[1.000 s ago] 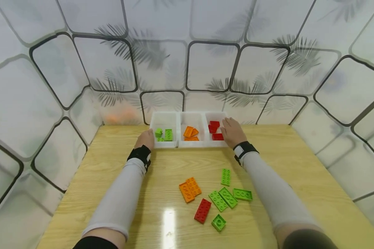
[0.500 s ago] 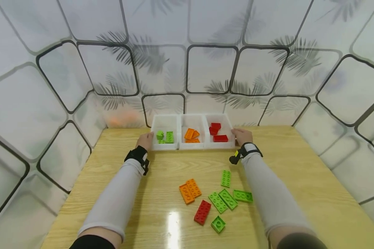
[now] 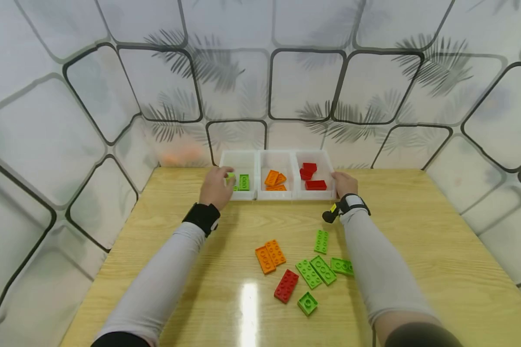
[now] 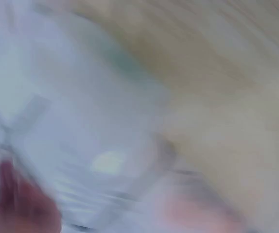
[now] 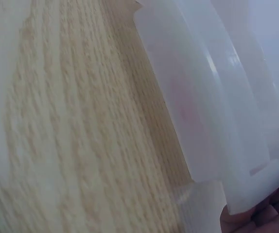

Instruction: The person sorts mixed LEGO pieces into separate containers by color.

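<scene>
Left hand (image 3: 217, 187): is arching over the near-left corner of the left bin (image 3: 243, 195), fingers bent and pointing inward.
Left fingertips: are sitting beside the green bricks (image 3: 244, 182) inside — whether they are pinching or touching one cannot be told; the left wrist view is blurring.
Right hand (image 3: 345, 184): is gripping the right bin (image 3: 314, 195) by its outer side, fingers curling at the rim near the front corner.
Bin line: left bin, middle bin (image 3: 275, 195) and right bin are standing side by side at the table's far edge, the row's long axis running left to right between the hands.
Nearer hand: the left for the green bricks; the right for the red bricks (image 3: 316, 185) — these are lying just inward from its fingers.
Middle contents: orange bricks (image 3: 272, 178) are resting there, well apart from the right hand.
</scene>
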Tool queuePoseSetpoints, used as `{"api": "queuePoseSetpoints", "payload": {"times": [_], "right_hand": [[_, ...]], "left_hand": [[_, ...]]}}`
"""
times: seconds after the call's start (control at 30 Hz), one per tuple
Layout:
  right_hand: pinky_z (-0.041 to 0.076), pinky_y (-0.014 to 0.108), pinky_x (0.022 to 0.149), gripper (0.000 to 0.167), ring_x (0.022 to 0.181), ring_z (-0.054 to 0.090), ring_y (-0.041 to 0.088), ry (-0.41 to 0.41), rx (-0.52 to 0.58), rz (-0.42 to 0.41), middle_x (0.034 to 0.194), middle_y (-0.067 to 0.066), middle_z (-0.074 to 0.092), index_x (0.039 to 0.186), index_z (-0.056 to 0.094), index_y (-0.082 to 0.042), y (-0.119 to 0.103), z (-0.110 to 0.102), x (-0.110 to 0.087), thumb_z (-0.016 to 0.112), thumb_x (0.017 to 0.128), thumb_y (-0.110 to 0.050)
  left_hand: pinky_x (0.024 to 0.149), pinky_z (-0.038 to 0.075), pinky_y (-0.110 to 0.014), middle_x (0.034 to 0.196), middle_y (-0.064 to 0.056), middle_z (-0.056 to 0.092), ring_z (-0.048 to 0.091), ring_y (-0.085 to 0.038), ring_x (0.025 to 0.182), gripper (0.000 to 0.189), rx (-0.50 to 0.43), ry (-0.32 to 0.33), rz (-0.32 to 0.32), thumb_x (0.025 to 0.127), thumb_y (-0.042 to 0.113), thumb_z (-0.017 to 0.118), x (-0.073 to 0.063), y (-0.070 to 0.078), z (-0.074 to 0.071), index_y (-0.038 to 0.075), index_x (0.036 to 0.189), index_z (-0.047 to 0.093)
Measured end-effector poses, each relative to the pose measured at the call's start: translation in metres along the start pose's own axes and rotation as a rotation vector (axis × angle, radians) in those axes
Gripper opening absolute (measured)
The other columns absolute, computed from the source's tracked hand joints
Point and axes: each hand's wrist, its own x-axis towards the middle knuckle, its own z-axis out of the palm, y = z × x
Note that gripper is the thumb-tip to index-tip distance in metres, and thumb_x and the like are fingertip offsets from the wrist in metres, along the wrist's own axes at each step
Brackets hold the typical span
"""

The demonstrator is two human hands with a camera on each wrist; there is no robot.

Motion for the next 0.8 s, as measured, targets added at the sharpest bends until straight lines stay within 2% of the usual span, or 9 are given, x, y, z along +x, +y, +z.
{"api": "queuePoseSetpoints", "payload": {"times": [0.07, 0.17, 0.2, 0.27, 0.37, 0.47, 0.67, 0.8], "right_hand": [[0.05, 0.032, 0.091, 0.041, 0.118, 0.058, 0.025, 0.01, 0.032, 0.011, 0.137, 0.009, 0.06, 0.131, 0.066, -0.014, -0.002, 0.002, 0.002, 0.059, 0.095, -0.032], [0.044, 0.035, 0.104, 0.041, 0.124, 0.055, 0.024, 0.034, 0.062, 0.008, 0.138, 0.007, 0.06, 0.129, 0.067, -0.013, -0.003, 0.003, 0.001, 0.06, 0.093, -0.032], [0.043, 0.036, 0.106, 0.04, 0.124, 0.055, 0.024, 0.044, 0.065, 0.002, 0.137, 0.007, 0.061, 0.127, 0.068, -0.012, -0.004, 0.004, 0.001, 0.06, 0.093, -0.032], [0.042, 0.037, 0.106, 0.039, 0.123, 0.055, 0.024, 0.067, 0.075, -0.008, 0.134, 0.007, 0.062, 0.125, 0.069, -0.011, -0.004, 0.004, -0.001, 0.061, 0.092, -0.032], [0.042, 0.036, 0.106, 0.038, 0.12, 0.056, 0.023, 0.085, 0.094, -0.021, 0.132, 0.007, 0.064, 0.123, 0.071, -0.011, -0.003, 0.005, -0.005, 0.061, 0.092, -0.032], [0.042, 0.035, 0.106, 0.039, 0.12, 0.056, 0.021, 0.078, 0.111, -0.026, 0.132, 0.006, 0.064, 0.124, 0.07, -0.012, -0.001, 0.008, -0.006, 0.06, 0.093, -0.033], [0.04, 0.037, 0.109, 0.04, 0.128, 0.052, 0.021, 0.036, 0.108, -0.011, 0.138, 0.004, 0.06, 0.128, 0.068, -0.014, 0.005, 0.01, -0.005, 0.058, 0.095, -0.033], [0.04, 0.038, 0.109, 0.04, 0.13, 0.052, 0.023, 0.027, 0.115, -0.019, 0.139, 0.006, 0.06, 0.13, 0.066, -0.013, 0.009, 0.009, -0.004, 0.059, 0.095, -0.031]], "left_hand": [[0.086, 0.05, -0.044, 0.115, -0.016, 0.063, 0.06, -0.03, 0.104, 0.035, 0.077, -0.16, 0.167, 0.099, 0.027, 0.059, -0.016, 0.021, 0.003, 0.006, 0.126, 0.063], [0.079, 0.052, -0.039, 0.114, -0.011, 0.063, 0.061, -0.024, 0.098, 0.044, 0.226, -0.412, 0.328, 0.094, 0.04, 0.064, -0.045, 0.048, 0.015, 0.012, 0.128, 0.063], [0.077, 0.052, -0.037, 0.115, -0.01, 0.062, 0.06, -0.023, 0.096, 0.048, 0.287, -0.466, 0.371, 0.093, 0.044, 0.065, -0.054, 0.054, 0.021, 0.014, 0.13, 0.063], [0.073, 0.051, -0.036, 0.116, -0.008, 0.06, 0.058, -0.023, 0.096, 0.056, 0.388, -0.529, 0.423, 0.089, 0.049, 0.068, -0.07, 0.062, 0.032, 0.019, 0.136, 0.059], [0.072, 0.051, -0.034, 0.117, -0.006, 0.059, 0.056, -0.022, 0.096, 0.061, 0.51, -0.55, 0.475, 0.086, 0.055, 0.069, -0.085, 0.068, 0.047, 0.027, 0.139, 0.056], [0.072, 0.05, -0.034, 0.111, -0.004, 0.061, 0.057, -0.02, 0.092, 0.057, 0.55, -0.539, 0.491, 0.083, 0.053, 0.074, -0.093, 0.071, 0.056, 0.028, 0.133, 0.061], [0.062, 0.042, -0.026, 0.09, -0.002, 0.057, 0.051, -0.015, 0.076, 0.036, 0.445, -0.552, 0.473, 0.079, 0.034, 0.081, -0.099, 0.079, 0.07, 0.019, 0.11, 0.071], [0.058, 0.038, -0.022, 0.09, -0.003, 0.053, 0.046, -0.011, 0.069, 0.03, 0.399, -0.518, 0.484, 0.08, 0.035, 0.077, -0.098, 0.081, 0.079, 0.016, 0.102, 0.071]]}}
